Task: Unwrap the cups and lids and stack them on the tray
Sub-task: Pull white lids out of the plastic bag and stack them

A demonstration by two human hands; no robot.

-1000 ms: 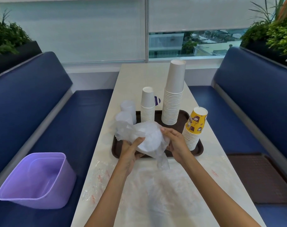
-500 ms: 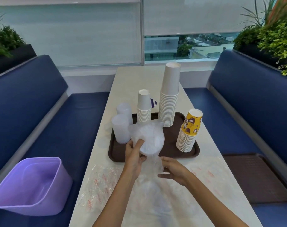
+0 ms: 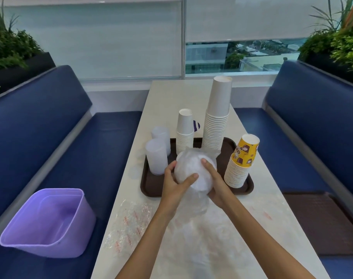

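A stack of white lids in a clear plastic wrapper point(image 3: 188, 170) is held just above the front of the brown tray point(image 3: 151, 184). My left hand point(image 3: 174, 183) grips its left side, thumb across the front. My right hand point(image 3: 215, 183) holds its right side from below, fingers on the top lid. The wrapper's loose tail hangs down between my wrists. On the tray stand a tall white cup stack point(image 3: 218, 115), a short white cup stack point(image 3: 184, 130), a yellow-topped cup stack point(image 3: 242, 160) and two translucent lid stacks point(image 3: 156, 157).
Empty clear wrappers point(image 3: 129, 224) lie on the white table point(image 3: 272, 198) in front of the tray. A purple bin point(image 3: 47, 223) sits on the left blue bench. A second brown tray point(image 3: 320, 222) lies on the right bench. Planters stand behind both benches.
My right hand let go of the wrapper's hanging tail and came up onto the right side of the lid stack. The stack now sits between both hands.
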